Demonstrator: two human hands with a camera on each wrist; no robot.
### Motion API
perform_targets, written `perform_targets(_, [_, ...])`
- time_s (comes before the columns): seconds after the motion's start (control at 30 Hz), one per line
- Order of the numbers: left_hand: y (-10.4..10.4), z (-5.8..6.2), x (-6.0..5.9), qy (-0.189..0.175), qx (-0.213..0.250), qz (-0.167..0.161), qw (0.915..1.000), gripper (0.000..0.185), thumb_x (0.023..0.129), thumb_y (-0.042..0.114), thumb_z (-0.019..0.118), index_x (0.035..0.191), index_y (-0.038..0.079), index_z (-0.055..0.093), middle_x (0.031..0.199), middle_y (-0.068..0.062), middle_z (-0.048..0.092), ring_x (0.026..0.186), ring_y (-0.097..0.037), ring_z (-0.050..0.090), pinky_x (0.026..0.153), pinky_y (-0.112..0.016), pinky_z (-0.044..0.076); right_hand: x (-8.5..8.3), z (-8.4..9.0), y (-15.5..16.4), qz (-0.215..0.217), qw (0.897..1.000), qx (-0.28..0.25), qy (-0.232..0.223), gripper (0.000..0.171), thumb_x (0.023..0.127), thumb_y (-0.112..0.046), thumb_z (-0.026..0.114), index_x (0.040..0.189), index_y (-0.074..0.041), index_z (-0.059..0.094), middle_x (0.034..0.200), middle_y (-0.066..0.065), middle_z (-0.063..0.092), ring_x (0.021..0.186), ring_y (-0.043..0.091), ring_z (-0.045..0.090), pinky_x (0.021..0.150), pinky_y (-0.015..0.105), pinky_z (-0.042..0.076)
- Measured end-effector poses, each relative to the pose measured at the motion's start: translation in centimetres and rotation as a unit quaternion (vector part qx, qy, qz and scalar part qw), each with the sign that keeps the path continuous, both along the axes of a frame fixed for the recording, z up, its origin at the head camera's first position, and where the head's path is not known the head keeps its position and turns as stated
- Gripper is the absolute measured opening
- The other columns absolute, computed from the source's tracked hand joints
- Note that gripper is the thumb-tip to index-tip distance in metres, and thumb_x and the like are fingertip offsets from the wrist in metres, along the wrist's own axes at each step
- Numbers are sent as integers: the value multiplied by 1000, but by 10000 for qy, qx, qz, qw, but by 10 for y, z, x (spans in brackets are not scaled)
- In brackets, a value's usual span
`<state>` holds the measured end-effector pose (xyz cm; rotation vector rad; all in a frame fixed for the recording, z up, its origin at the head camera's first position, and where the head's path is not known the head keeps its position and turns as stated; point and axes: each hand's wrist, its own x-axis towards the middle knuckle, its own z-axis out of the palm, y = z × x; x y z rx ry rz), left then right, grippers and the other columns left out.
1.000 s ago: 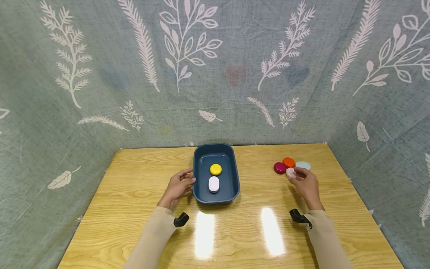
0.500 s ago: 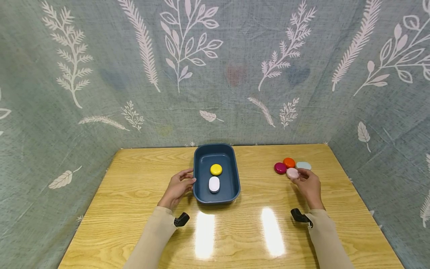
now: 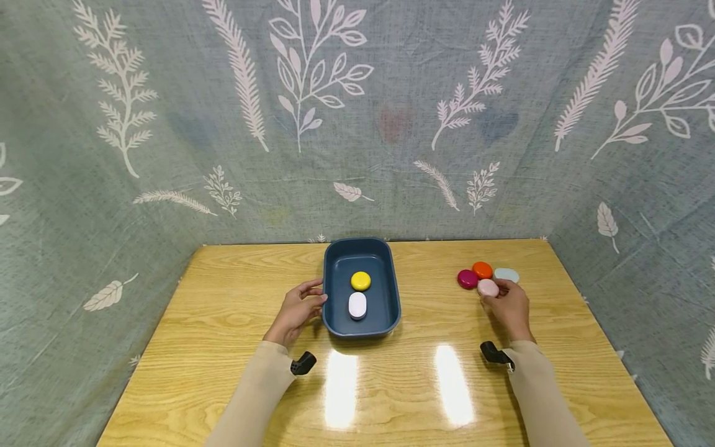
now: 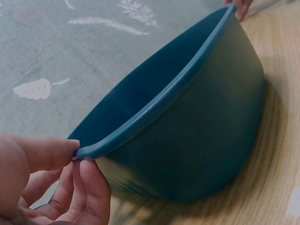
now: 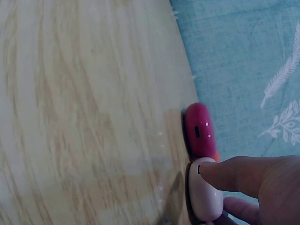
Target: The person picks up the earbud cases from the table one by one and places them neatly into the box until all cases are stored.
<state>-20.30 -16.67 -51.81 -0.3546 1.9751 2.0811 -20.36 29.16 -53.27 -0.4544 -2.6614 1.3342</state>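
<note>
In the head view, my left hand (image 3: 294, 312) is at the left side of a dark blue bin (image 3: 362, 336). The left wrist view has its thumb and fingers pinching the rim of that blue bin (image 4: 183, 126). My right hand (image 3: 509, 308) holds a pale pink rounded case (image 3: 488, 287) low at the table, thumb on its near side and fingers partly hidden behind. In the right wrist view the pink case (image 5: 205, 194) shows a small dark slot and touches or nearly touches a magenta case (image 5: 200, 129). An orange case (image 3: 482, 270) and a pale blue oval case (image 3: 506, 274) lie alongside.
Inside the bin lie a yellow round case (image 3: 360, 281) and a white oval case (image 3: 357, 305). Wood-grain table (image 3: 413, 372) spreads between the hands. Leaf-patterned cloth (image 3: 380, 186) stands along the back and both sides.
My right hand has shifted slightly, and more of the pale pink case now shows past its fingers. The left hand and the bin have stayed put.
</note>
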Motion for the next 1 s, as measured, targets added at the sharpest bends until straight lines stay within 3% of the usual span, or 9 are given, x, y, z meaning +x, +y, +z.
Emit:
perform_targets(0.13, [0, 0, 0, -2, -28, 6, 10000, 49, 103, -1, 64, 151, 3, 55, 119, -11, 55, 84, -12, 60, 71, -23, 55, -2, -1, -2, -19, 9999, 93, 38, 56, 90, 1, 77, 138, 19, 55, 128, 42, 60, 116, 50, 62, 91, 31, 53])
perform_targets(0.23, [1, 0, 0, -11, -30, 31, 10000, 49, 102, -2, 65, 150, 3, 55, 119, -10, 55, 84, -12, 60, 71, -23, 55, -4, -1, -4, -47, 9999, 159, 37, 57, 90, 1, 77, 138, 20, 54, 128, 42, 60, 116, 51, 60, 101, 54, 51])
perform_targets(0.37, [1, -1, 0, -29, -41, 47, 10000, 49, 102, -2, 65, 150, 3, 55, 118, -10, 55, 84, -12, 60, 72, -24, 55, -7, -3, -5, -149, 9994, 299, 55, 56, 87, 0, 80, 135, 19, 57, 125, 41, 62, 113, 50, 60, 103, 60, 48])
perform_targets(0.7, [1, 0, 1, 7, -10, -7, 10000, 50, 102, -2, 64, 151, 3, 55, 120, -12, 54, 87, -13, 60, 73, -24, 55, -4, -6, -5, -130, 9996, 248, -19, 55, 88, -2, 81, 134, 18, 59, 125, 40, 62, 111, 48, 61, 100, 56, 50])
perform_targets(0.83, [1, 0, 1, -10, 4, 2, 10000, 49, 102, -2, 64, 151, 4, 55, 120, -11, 54, 87, -14, 60, 73, -24, 55, -2, -5, -3, -5, 9999, 159, 32, 54, 89, -1, 81, 134, 18, 59, 123, 38, 63, 109, 46, 63, 88, 34, 53])
perform_targets(0.93, [1, -1, 1, -2, 6, 20, 10000, 49, 102, -3, 64, 150, 3, 55, 119, -11, 55, 86, -14, 60, 72, -24, 55, -1, -2, -3, 68, 9999, 85, 39, 54, 89, -2, 81, 135, 16, 59, 123, 37, 64, 109, 44, 64, 77, 14, 45])
perform_targets(1.0, [1, -1, 1, 6, 9, 30, 10000, 49, 102, -3, 64, 150, 2, 55, 118, -11, 55, 85, -14, 60, 71, -23, 55, 0, 1, -4, 119, 9999, 13, 21, 55, 90, -2, 82, 136, 15, 59, 124, 36, 63, 111, 44, 65, 73, 9, 42])
